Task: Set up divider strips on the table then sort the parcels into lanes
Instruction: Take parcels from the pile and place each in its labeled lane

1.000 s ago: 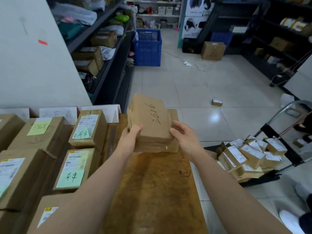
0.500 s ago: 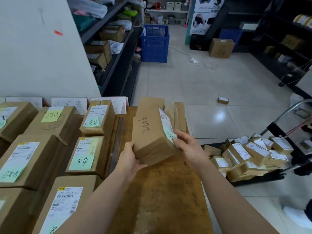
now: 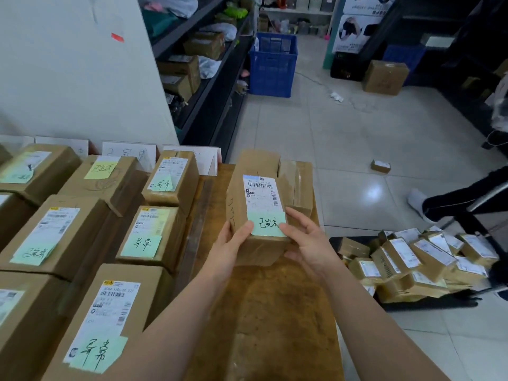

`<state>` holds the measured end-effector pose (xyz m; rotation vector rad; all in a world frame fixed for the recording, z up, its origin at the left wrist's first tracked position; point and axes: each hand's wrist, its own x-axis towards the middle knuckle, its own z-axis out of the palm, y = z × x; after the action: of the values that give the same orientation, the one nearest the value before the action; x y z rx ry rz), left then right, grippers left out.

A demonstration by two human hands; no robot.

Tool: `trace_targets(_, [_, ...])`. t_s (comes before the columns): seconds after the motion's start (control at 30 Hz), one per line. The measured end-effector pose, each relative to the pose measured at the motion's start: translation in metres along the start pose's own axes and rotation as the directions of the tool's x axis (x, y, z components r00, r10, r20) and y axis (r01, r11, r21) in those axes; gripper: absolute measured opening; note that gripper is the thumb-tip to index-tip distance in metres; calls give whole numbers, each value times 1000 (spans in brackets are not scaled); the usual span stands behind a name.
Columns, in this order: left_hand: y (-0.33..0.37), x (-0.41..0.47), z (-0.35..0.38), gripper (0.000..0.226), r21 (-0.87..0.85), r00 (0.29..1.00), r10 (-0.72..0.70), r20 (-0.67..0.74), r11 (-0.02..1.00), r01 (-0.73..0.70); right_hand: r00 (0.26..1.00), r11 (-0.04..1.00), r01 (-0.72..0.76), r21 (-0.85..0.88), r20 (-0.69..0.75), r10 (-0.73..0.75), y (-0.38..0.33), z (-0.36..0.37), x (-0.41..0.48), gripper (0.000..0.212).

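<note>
1. From my remote seat I see both hands on one brown parcel [image 3: 259, 188]. It is held label side up over the right-hand lane of the wooden counter [image 3: 275, 312].
2. The left hand [image 3: 232, 244] grips the parcel's near left corner. Its thumb lies on top beside a green note [image 3: 266, 225], and its fingers curl round the side, out of my sight.
3. The right hand [image 3: 309, 243] grips the near right corner. Its thumb touches the note's right edge, and its fingers curl along the side and under the box.
4. The parcel bears a white shipping label [image 3: 262, 192] with barcodes. The green note sits just below it and carries handwritten characters. More handwriting runs down the left side face.
5. A second parcel [image 3: 299, 185], wrapped in tape, lies on the counter just behind and to the right of the held one. I cannot tell whether the two touch.
6. A dark divider strip [image 3: 196, 215] runs front to back along the counter, left of the held parcel. It lies between that lane and the sorted parcels [image 3: 149, 235].
7. The sorted parcels stand in rows to the left, each with a label and a green or yellow note. White cards [image 3: 129, 152] with writing stand upright at the counter's back edge.
8. Off the counter to the right, a heap of small parcels [image 3: 412, 259] lies on a low dark cart. A person's leg and white shoe [image 3: 415, 200] show beyond it.
9. Farther off on the tiled floor are a small box [image 3: 380, 165], a blue crate [image 3: 272, 64] and a large cardboard box [image 3: 384, 77]. Dark shelving [image 3: 220, 105] lines the left side.
</note>
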<state>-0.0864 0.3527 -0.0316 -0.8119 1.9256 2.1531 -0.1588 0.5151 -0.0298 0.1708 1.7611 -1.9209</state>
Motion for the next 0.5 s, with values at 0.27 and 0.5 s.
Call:
trace_targets(0.27, [17, -19, -36, 108, -98, 998, 41, -55, 994, -46, 991, 988, 135, -79, 4, -135, -17, 46, -18, 44])
trace_targets(0.5, [35, -33, -112, 61, -48, 980, 168, -107, 984, -174, 975, 971, 220, -92, -2, -221, -29, 129, -38, 39])
